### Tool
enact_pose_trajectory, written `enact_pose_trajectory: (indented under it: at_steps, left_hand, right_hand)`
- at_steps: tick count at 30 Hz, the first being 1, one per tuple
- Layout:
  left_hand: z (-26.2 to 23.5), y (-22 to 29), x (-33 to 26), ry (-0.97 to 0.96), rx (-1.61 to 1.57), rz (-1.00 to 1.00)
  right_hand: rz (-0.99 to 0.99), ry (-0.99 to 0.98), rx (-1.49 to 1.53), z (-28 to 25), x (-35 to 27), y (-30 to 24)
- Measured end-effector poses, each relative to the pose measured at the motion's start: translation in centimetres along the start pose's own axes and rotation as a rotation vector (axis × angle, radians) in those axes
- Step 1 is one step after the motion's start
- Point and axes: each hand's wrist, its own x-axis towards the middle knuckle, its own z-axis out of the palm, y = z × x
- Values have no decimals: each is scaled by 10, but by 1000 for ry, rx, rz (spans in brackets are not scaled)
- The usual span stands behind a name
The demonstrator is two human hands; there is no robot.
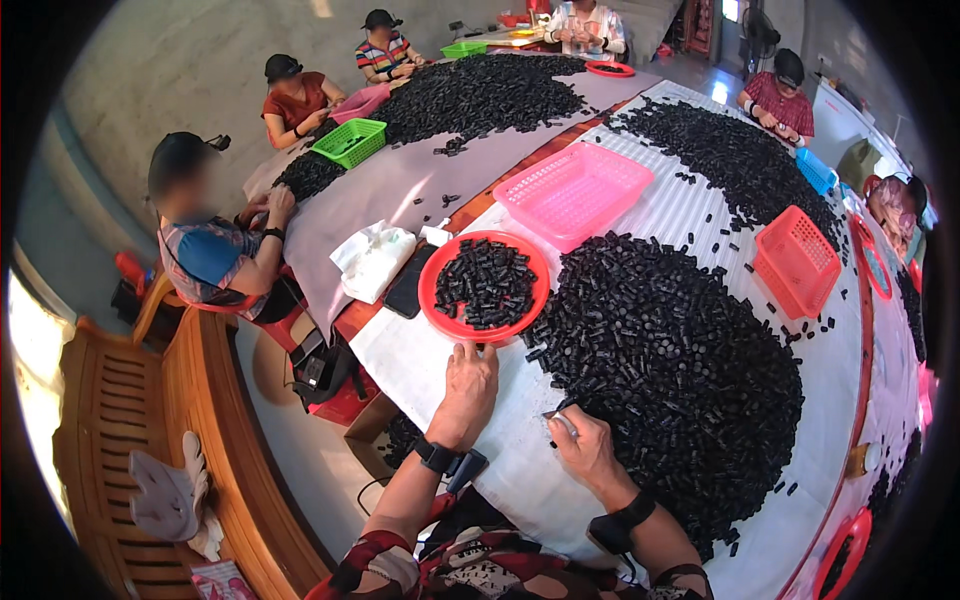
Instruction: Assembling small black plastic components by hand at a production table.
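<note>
My left hand [470, 388] is at the near rim of a round red tray [428, 296]. Its fingers are curled together, with a small black cylinder [485, 348] partly showing at the tips. Inside the tray lies a layer of similar black cylinders [485, 283]. Lower and to the right, my right hand [588, 448] is closed over the white table cover, beside the left edge of a large heap of black cylinders [670, 370]. A small thing with a dark tip sticks out between its thumb and fingers; its kind is too small to make out.
Beyond the heap stands a pink basket [575, 190], with a red basket [797, 262] to the right. A white plastic bag [372, 258] and a black phone [408, 285] lie left of the tray. Several people work around more heaps. A wooden bench [190, 440] is at left.
</note>
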Motion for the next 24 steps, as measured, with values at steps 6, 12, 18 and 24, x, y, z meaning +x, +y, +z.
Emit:
enact_pose_trajectory:
  at_steps: [6,12,18,24]
  left_hand:
    - [-21,11,-4,2,-139,4]
    - [-67,26,11,-86,-550,-106]
    - [-53,30,28,150,-607,42]
    - [8,40,19,45,-356,191]
  right_hand:
    - [-18,-20,-25,-3,-2,7]
    - [-44,-12,-15,-2,-1,7]
    - [-45,-15,-13,-1,-2,8]
    - [-37,-17,-41,-1,-3,7]
